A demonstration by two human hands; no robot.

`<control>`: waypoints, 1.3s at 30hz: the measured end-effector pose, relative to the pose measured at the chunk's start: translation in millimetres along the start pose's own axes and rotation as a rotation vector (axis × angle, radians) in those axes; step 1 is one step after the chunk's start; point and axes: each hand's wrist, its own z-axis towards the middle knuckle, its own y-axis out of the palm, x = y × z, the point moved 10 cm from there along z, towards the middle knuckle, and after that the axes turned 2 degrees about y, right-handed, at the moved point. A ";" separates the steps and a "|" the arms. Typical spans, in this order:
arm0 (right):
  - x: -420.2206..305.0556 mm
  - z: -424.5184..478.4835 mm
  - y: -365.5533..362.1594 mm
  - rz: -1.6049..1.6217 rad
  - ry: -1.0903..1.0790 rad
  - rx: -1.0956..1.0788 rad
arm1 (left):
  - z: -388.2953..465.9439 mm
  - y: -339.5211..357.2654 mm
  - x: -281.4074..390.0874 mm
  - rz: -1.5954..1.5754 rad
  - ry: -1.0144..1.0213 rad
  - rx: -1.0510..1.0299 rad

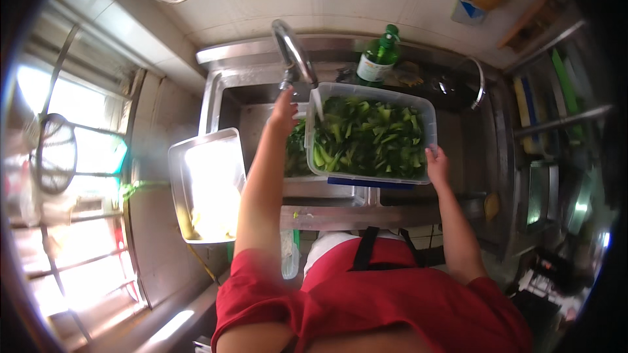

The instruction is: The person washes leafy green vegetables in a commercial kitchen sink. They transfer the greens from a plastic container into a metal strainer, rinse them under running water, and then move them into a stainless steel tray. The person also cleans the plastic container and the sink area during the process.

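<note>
Water runs from the chrome faucet (294, 54) into the left side of a clear plastic tub (373, 179) filled with chopped leafy greens (368, 137). My left hand (284, 112) is raised at the base of the faucet, its fingertips by the faucet's valve; whether it grips the valve is hard to tell. With my right hand (436, 164) I hold the tub's right rim, thumb on top. More greens (296, 149) lie partly hidden under the tub's left side, in the stainless steel sink (255, 122).
A green pump bottle (377, 61) stands behind the tub. A shiny metal tray (181, 196) is at the sink's left, beside my left forearm. A second curved chrome spout (480, 83) rises at the right. Barred windows are on the left and a rack is on the right.
</note>
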 end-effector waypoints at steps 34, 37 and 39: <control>-0.7 -74.3 -15.1 0.297 0.100 -0.269 | -140.1 -129.8 -197.3 0.340 0.082 -0.243; 25.4 -67.0 12.5 0.356 0.048 -0.412 | -139.0 -44.6 -182.9 0.227 0.002 -0.059; 30.9 -65.6 10.9 0.344 -0.082 -0.392 | -147.3 52.2 -161.5 0.349 0.035 0.023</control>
